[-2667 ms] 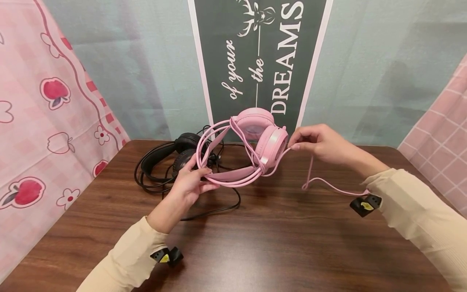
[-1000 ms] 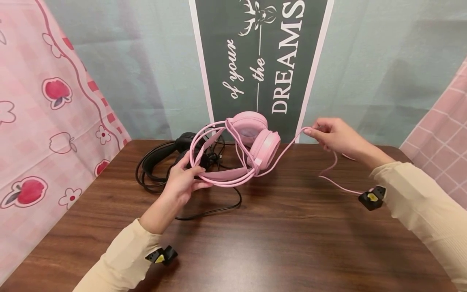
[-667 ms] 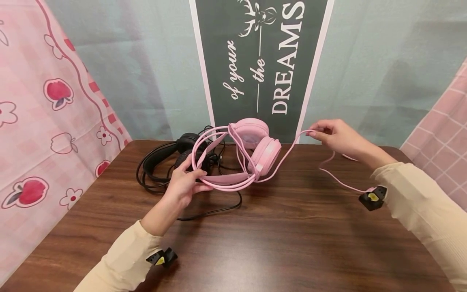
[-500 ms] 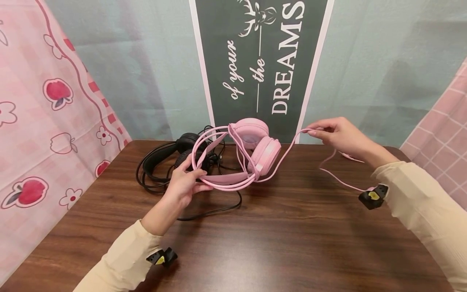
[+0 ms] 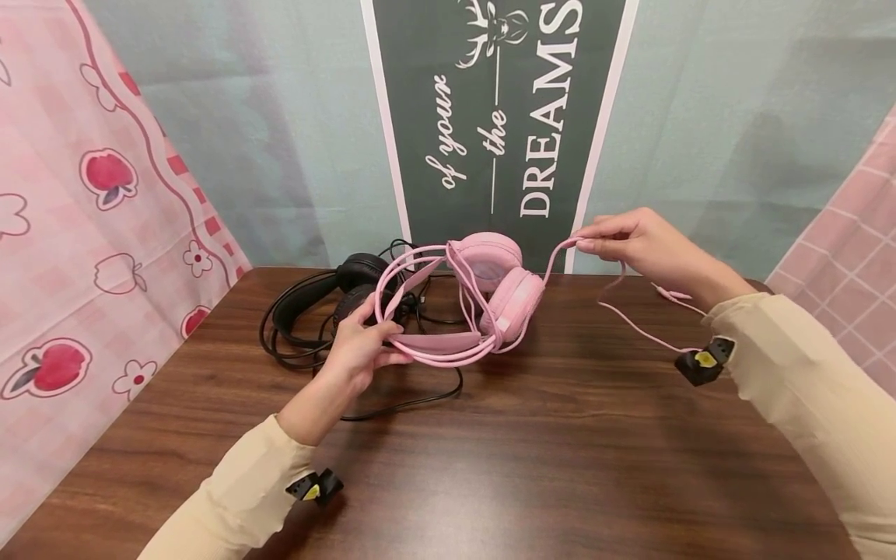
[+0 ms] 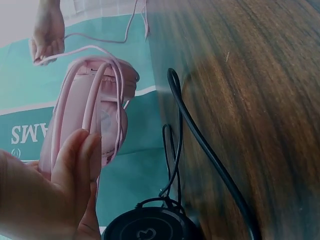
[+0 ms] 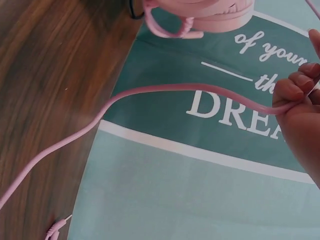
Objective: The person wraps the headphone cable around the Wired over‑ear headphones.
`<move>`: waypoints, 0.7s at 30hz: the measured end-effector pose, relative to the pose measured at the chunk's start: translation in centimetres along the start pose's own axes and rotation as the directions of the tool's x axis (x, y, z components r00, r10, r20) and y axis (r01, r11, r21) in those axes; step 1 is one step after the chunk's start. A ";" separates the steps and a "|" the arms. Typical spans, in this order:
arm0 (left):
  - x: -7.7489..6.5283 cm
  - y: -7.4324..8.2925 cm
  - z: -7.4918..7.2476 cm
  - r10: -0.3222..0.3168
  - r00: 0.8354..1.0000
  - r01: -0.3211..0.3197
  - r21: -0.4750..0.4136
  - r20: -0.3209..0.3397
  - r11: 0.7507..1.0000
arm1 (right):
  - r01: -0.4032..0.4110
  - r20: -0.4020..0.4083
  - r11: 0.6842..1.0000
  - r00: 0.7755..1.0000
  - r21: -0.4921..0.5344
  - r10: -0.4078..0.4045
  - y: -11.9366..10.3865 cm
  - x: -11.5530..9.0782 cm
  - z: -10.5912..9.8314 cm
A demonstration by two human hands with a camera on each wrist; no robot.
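Note:
Pink over-ear headphones (image 5: pixel 514 303) hang above the table, their ear cups toward the back right. My left hand (image 5: pixel 357 342) grips them by the headband, thumb on the near side, as the left wrist view also shows. Strands of pink cable loop round the band and between the cups. My right hand (image 5: pixel 633 241) pinches the pink cable (image 7: pixel 160 87) to the right of the cups, and its loose length droops below that hand. The pink plug end (image 7: pixel 54 230) of the cable shows low in the right wrist view.
Black headphones (image 5: pixel 360 271) lie on the wooden table (image 5: pixel 532 467) behind my left hand, with a black cable (image 5: pixel 420 404) looping toward the front. Blue-green cloth (image 5: pixel 700 140) with a dark lettered panel hangs at the back. Pink cloths (image 5: pixel 56 272) hang on both sides.
The right hand first drew the cable away to the right, then came back slightly left and up, its fingers straighter. The headphones sank a little. The left hand keeps its grip.

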State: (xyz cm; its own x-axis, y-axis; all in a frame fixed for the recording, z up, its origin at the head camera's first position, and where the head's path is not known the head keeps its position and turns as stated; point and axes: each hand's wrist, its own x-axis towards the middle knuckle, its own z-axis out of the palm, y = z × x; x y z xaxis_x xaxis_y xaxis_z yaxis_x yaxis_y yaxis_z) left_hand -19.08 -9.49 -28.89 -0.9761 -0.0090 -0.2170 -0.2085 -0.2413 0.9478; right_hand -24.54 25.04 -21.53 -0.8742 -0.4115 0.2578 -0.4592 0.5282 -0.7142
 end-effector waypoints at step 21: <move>-0.1 0.1 0.4 -0.082 0.973 0.055 0.128 0.214 0.990 | 0.044 0.008 0.985 0.999 -0.164 -0.043 0.7 1.9 1.1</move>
State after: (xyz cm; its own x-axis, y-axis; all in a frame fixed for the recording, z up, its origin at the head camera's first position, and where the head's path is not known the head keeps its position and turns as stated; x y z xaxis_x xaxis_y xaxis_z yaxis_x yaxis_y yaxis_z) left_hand -19.04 -9.15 -28.71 -0.9462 0.2183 -0.2387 -0.2678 -0.1148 0.9566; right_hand -26.29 23.77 -22.27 -0.8521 -0.4403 0.2831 -0.5171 0.6242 -0.5856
